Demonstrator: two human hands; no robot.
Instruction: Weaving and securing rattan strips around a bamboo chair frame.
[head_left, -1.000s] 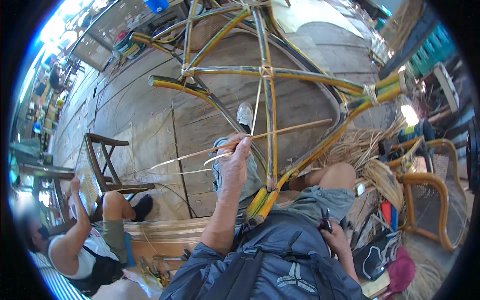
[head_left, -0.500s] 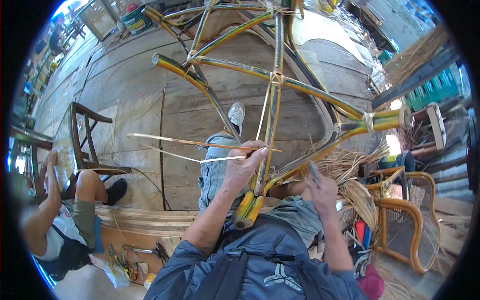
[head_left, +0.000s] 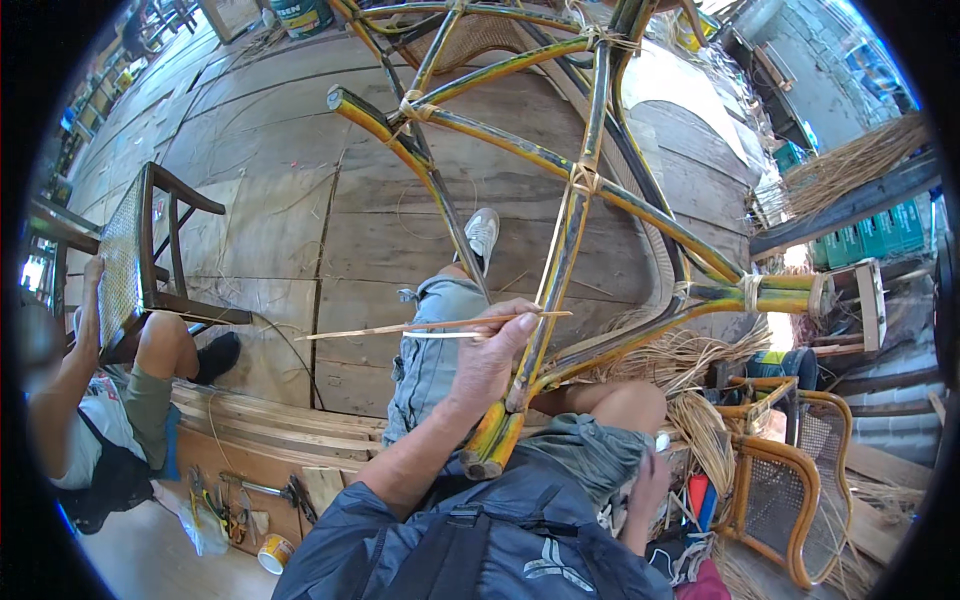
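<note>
A chair-like frame of yellow-and-dark stained rattan poles (head_left: 560,255) leans over my lap, its joints wrapped with pale binding. My left hand (head_left: 494,345) is closed beside the upright pole, pinching a thin rattan strip (head_left: 400,328). One long stretch of the strip points left; a shorter pale piece also sticks out of the fingers. A narrow light strip runs along the pole up to a bound joint (head_left: 584,178). My right hand (head_left: 650,480) is low beside my right thigh, near a red and blue object (head_left: 700,495). Its fingers are blurred, and what they may hold is unclear.
Loose rattan strips (head_left: 690,350) lie heaped at the right, beside a small rattan chair frame (head_left: 790,470). Hand tools (head_left: 235,500) and a small tub (head_left: 275,552) are at lower left. A co-worker's hand (head_left: 93,270) touches a woven-panel chair (head_left: 125,245).
My right hand has dropped from beside the pole to my right thigh. The strip's loop has straightened out in my left hand. The view has shifted slightly.
</note>
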